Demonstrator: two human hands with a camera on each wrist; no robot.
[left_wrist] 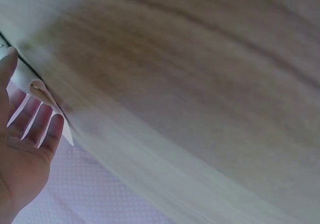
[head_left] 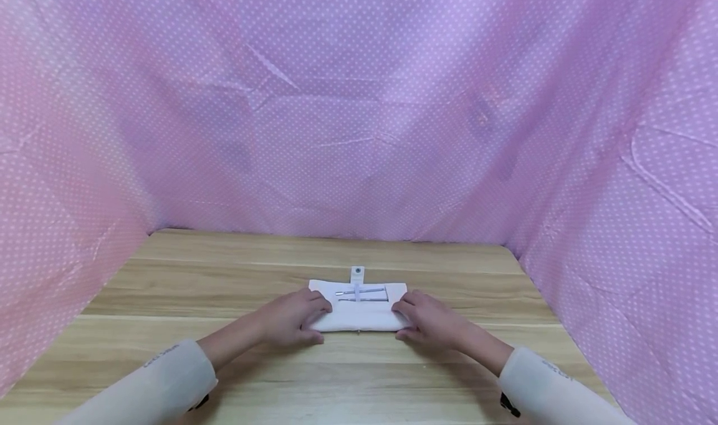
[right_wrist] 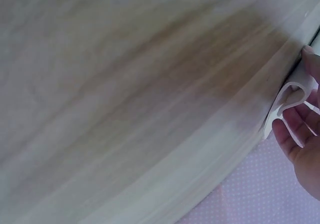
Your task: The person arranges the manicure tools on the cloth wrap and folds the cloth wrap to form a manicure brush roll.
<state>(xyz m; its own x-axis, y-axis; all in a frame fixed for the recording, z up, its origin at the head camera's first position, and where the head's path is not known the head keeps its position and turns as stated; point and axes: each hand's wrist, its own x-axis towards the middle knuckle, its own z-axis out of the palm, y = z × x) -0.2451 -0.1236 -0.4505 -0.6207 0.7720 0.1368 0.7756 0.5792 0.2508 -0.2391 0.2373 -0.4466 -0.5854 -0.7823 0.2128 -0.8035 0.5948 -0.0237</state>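
A white tool case (head_left: 359,319) lies on the table with its near side folded over, and the loop of that fold shows from its ends in both wrist views. Two slim metal tools (head_left: 374,300) show on its inner face, crossed by a narrow band. A tab (head_left: 357,273) with a dark snap sticks out from the far edge. My left hand (head_left: 294,318) grips the left end, fingers on top and thumb at the near edge. At the opposite end my right hand (head_left: 430,322) holds the case the same way, its thumb (right_wrist: 311,63) along the fold.
The case sits on a wood-grain table (head_left: 235,257) with rounded far corners. Pink dotted cloth (head_left: 359,132) hangs behind the table and down both sides. White sleeves (head_left: 157,378) cover both forearms, with something dark strapped beneath each.
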